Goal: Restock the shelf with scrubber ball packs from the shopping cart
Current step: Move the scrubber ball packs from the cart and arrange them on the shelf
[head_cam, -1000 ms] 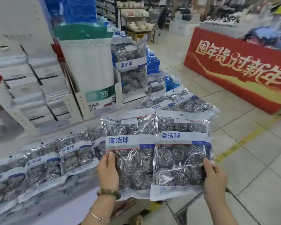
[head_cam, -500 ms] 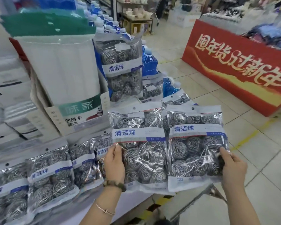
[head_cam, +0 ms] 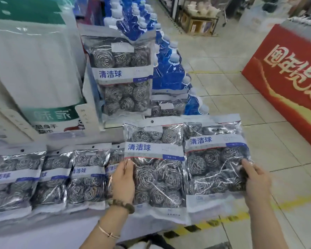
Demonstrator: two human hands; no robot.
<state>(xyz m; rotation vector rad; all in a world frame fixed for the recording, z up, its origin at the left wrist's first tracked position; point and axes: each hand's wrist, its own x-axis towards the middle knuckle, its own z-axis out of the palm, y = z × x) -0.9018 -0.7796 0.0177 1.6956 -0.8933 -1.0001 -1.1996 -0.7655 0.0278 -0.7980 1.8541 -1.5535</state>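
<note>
I hold two clear scrubber ball packs side by side over the right end of the white shelf (head_cam: 43,229). My left hand (head_cam: 123,180) grips the left edge of the left pack (head_cam: 156,169). My right hand (head_cam: 257,182) grips the right edge of the right pack (head_cam: 215,162). Each pack shows steel wool balls and a white-and-blue label band. A row of several like packs (head_cam: 86,178) lies flat on the shelf to the left. One more pack (head_cam: 120,76) stands upright behind them. The shopping cart is out of view.
A tall white and green package (head_cam: 34,69) stands at the back left. Blue bottles (head_cam: 169,69) line the shelf's far side. A red display stand (head_cam: 291,74) sits across the tiled aisle at the right. Yellow and black tape (head_cam: 205,225) marks the floor below the shelf.
Both hands have carried the two packs forward and lower, closer over the shelf's right end. My view has moved in toward the shelf and the upright pack.
</note>
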